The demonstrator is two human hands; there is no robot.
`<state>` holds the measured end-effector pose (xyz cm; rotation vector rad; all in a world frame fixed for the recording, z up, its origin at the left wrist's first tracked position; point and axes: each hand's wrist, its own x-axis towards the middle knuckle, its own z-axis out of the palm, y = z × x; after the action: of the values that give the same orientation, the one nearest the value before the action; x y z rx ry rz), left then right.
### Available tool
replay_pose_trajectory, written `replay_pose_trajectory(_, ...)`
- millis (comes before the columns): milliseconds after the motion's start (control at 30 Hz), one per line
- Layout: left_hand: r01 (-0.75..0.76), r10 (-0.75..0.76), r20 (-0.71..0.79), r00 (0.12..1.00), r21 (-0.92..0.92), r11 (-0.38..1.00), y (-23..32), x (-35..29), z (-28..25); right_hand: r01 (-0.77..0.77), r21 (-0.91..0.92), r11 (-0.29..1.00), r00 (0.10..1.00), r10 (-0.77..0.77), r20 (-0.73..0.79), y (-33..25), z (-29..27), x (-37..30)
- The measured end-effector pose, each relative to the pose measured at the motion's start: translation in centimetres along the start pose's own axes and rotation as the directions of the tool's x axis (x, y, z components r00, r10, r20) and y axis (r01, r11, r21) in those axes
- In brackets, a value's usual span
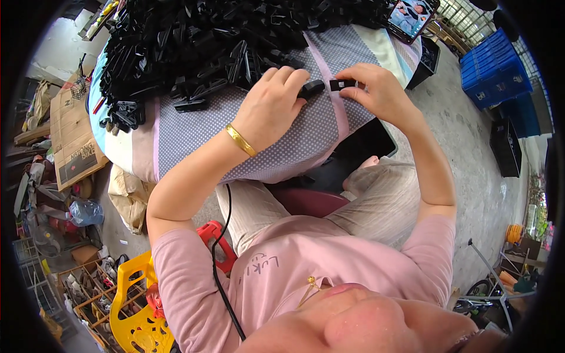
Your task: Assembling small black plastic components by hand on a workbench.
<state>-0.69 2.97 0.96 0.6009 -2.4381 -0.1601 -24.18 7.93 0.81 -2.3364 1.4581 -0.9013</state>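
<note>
My left hand (272, 106), with a gold bracelet on its wrist, is closed round a black plastic piece (312, 89). The rounded end of that piece sticks out past the thumb and fingertips; the rest is hidden by the hand. Between thumb and fingers, my right hand (376, 93) pinches a small black rectangular plastic piece (340, 85) with a pale square spot. The two pieces face each other a short way apart, above the patterned tablecloth (247, 156). Beyond my left hand lies a large heap of black plastic parts (176, 53).
A phone (412, 17) with a lit screen stands at the table's far right. Below the near edge is a black bin (368, 147). Blue crates (493, 69) stand on the right, a yellow plastic chair (132, 312) at lower left. A black cable (222, 235) hangs beside my left arm.
</note>
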Motion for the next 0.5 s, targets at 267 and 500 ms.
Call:
replay_pose_trajectory(267,0.205,-0.157,0.359,0.92,-0.1,0.974,0.2,0.3,-0.8,0.004,-0.223,0.975,1.0,-0.011,-0.029,-0.6,-0.1,-0.2)
replay_pose_trajectory(500,-0.139,0.147,0.102,0.984,-0.08,0.987,-1.6,0.2,-0.1,-0.107,-0.006,0.994,0.994,0.107,-0.004,-1.5,-0.5,-0.2)
